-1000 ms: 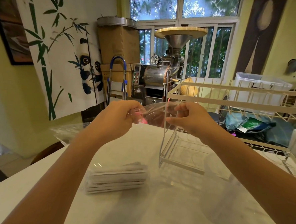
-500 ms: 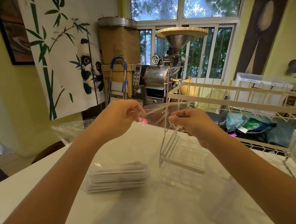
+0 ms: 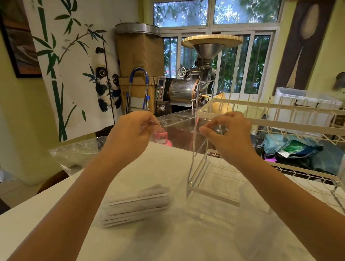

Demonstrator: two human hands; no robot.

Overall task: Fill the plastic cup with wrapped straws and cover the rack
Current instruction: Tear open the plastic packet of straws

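A clear plastic sheet [image 3: 178,122] is stretched in the air between both hands, raised above the white table [image 3: 160,250]. The left hand [image 3: 131,136] pinches its left edge with curled fingers, and the right hand [image 3: 227,137] pinches its right edge between thumb and forefinger, right at the near top corner of the rack [image 3: 269,124]. The rack is a white wire frame standing on the right part of the table, with a tall top rail and a lower shelf; the sheet's right end meets its near corner, though whether it touches the wire cannot be told. The wrapped straws [image 3: 136,205] lie in a bundle inside a clear wrapper on the table below the left forearm, well apart from the rack. The plastic cup [image 3: 257,222] stands on the table just in front of the rack, under the right forearm, blurred and partly hidden, so its contents cannot be made out. A crumpled clear bag [image 3: 75,154] sits at the table's far left edge. Beyond the table stand a metal roasting machine [image 3: 190,87], a stepladder [image 3: 138,92] and a panda wall hanging [image 3: 72,43].
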